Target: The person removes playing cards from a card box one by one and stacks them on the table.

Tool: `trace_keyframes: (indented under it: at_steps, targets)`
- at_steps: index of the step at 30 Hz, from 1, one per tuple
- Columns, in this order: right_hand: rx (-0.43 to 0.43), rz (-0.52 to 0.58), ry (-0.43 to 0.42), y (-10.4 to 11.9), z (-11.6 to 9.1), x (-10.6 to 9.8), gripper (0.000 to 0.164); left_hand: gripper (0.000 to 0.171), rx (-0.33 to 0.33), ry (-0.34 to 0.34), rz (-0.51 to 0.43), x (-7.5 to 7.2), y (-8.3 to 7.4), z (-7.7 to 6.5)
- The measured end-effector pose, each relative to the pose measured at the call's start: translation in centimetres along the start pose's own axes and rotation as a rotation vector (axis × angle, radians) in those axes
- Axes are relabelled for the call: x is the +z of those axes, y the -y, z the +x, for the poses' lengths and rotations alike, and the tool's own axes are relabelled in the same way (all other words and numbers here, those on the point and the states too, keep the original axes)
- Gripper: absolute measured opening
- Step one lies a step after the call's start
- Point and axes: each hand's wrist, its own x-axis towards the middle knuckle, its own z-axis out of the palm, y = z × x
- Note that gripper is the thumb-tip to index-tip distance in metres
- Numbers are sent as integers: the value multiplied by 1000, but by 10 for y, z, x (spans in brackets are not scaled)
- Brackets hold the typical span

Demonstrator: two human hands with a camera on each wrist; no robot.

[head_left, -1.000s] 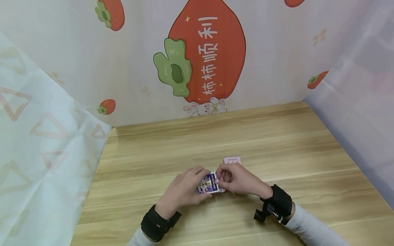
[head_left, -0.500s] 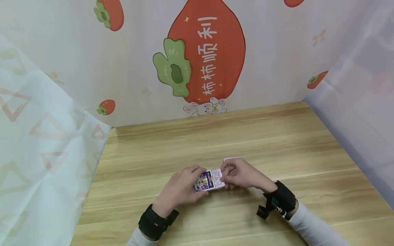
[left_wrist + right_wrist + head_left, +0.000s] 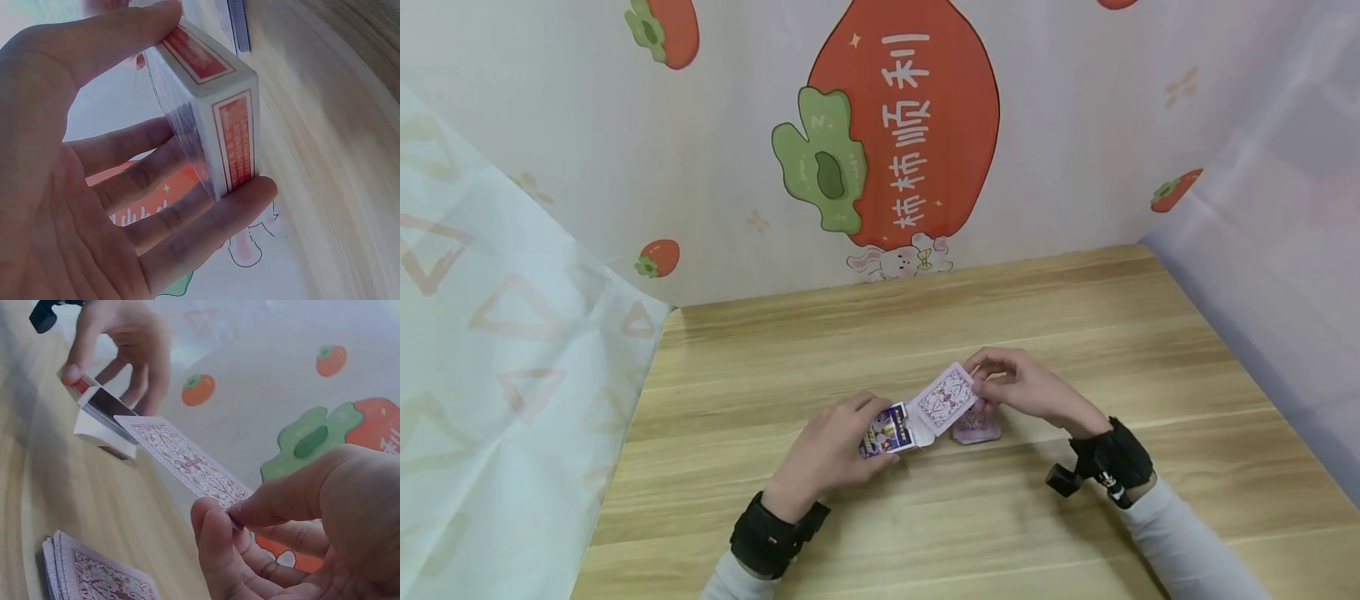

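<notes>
My left hand point(image 3: 831, 446) grips a small card box point(image 3: 887, 430) between thumb and fingers. Red-framed white sides of the box point(image 3: 234, 140) show in the left wrist view. Its right end is open, with the white flap point(image 3: 103, 434) hanging out. Between thumb and fingertips my right hand point(image 3: 1030, 387) pinches playing cards point(image 3: 946, 398) by one end, their red-patterned back facing up. Their other end is at the box's mouth. Below the right hand a stack of playing cards point(image 3: 976, 425) lies on the table, partly covered by the held cards.
The wooden table point(image 3: 760, 358) reaches back to a white curtain point(image 3: 722, 150) printed with persimmons. More curtain hangs along the left and right sides. Each wrist wears a black strap with a camera point(image 3: 775, 533).
The right hand has drawn playing cards out of the box, up and to the right. The left hand with the box has shifted slightly left, and the stack on the table shows more.
</notes>
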Motion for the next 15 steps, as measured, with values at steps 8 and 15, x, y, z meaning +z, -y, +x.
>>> trace_keyframes:
  at_steps: [8, 15]
  targets:
    - [-4, -6, -129, -13, 6, -18, 24, 71, 12, -3, -10, -1, 0, 1]
    - [66, -55, -184, -32, 15, -21, 18, 69, 15, 0, -8, 1, 0, 1]
